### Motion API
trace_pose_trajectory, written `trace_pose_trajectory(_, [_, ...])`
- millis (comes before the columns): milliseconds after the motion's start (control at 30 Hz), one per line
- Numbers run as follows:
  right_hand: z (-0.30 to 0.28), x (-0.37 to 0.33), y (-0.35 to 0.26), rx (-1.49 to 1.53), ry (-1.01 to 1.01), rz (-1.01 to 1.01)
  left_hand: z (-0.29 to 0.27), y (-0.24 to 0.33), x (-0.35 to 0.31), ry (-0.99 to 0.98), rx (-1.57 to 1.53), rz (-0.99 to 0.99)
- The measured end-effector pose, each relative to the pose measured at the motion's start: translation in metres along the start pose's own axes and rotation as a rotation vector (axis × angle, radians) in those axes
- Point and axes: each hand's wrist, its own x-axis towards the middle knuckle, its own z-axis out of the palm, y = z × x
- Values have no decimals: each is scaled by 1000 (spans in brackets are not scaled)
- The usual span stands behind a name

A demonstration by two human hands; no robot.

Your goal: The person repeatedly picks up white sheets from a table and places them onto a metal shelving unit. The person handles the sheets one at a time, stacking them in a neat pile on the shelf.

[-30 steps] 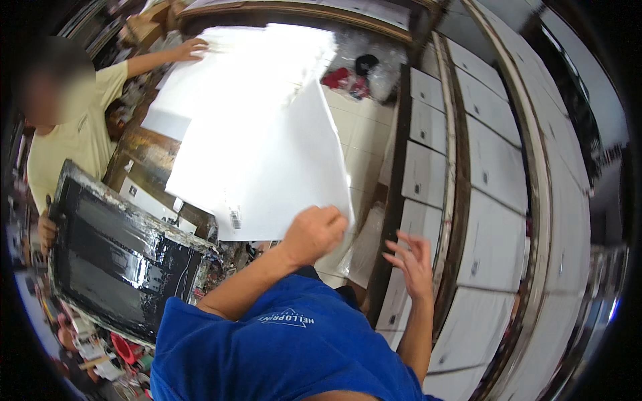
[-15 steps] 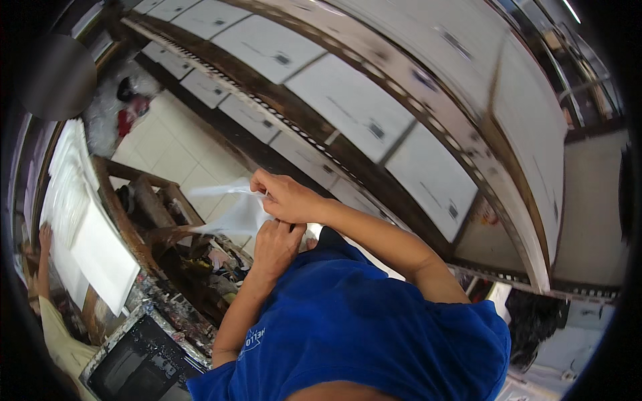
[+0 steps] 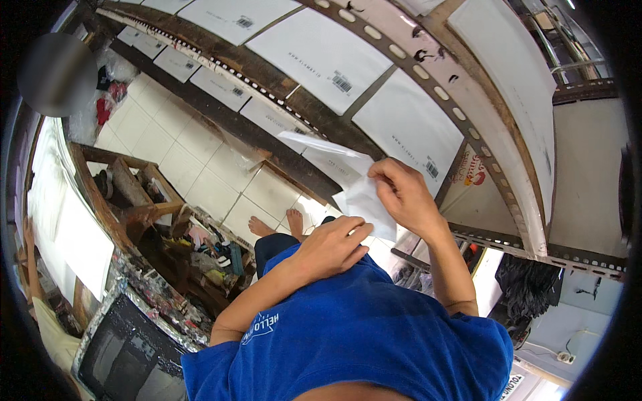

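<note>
A crumpled, folded thin white sheet point(image 3: 354, 170), like a plastic bag, hangs in front of my chest. My right hand point(image 3: 408, 200) pinches its right side between thumb and fingers. My left hand point(image 3: 334, 248) lies just below the sheet, against my blue shirt point(image 3: 374, 321). Its fingers are loosely stretched to the right and slightly apart, with no visible grip on the sheet. The left thumb is mostly hidden. One corner of the sheet sticks out to the left, over the rack edge.
A rack with perforated metal rails point(image 3: 401, 57) holds flat white labelled packages point(image 3: 321, 60). At the left, another person's arm point(image 3: 30, 260) touches a stack of white sheets point(image 3: 80, 234). A wooden frame point(image 3: 134, 180) stands by a cluttered, paint-stained bench point(image 3: 167, 294). My bare feet point(image 3: 261, 227) are on the tiles.
Both hands have moved right with the white sheet and have come apart. The left hand has left its closed pinch by the right hand and loosened. My view has shifted, and the feet now show.
</note>
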Motion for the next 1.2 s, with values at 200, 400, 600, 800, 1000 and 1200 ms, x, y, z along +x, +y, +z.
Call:
trace_pose_trajectory(200, [-5, -10, -1, -107, -65, 51, 8, 6, -1, -34, -134, 83])
trace_pose_trajectory(400, [-1, -8, 10, -191, -133, 123, 9, -4, -4, -117, -215, 110])
trace_pose_trajectory(600, [3, -4, 18, -236, -192, 155, 11, -16, -4, -192, -282, 76])
trace_pose_trajectory(800, [-10, -6, 30, -238, -127, 120, 10, -27, -11, -147, -283, 27])
trace_pose_trajectory(1000, [-61, 19, 61, -286, -81, 290, -2, -61, -45, -45, -243, -288])
trace_pose_trajectory(1200, [-102, 41, 225, -572, 224, 188, 3, -118, -103, 133, -149, -736])
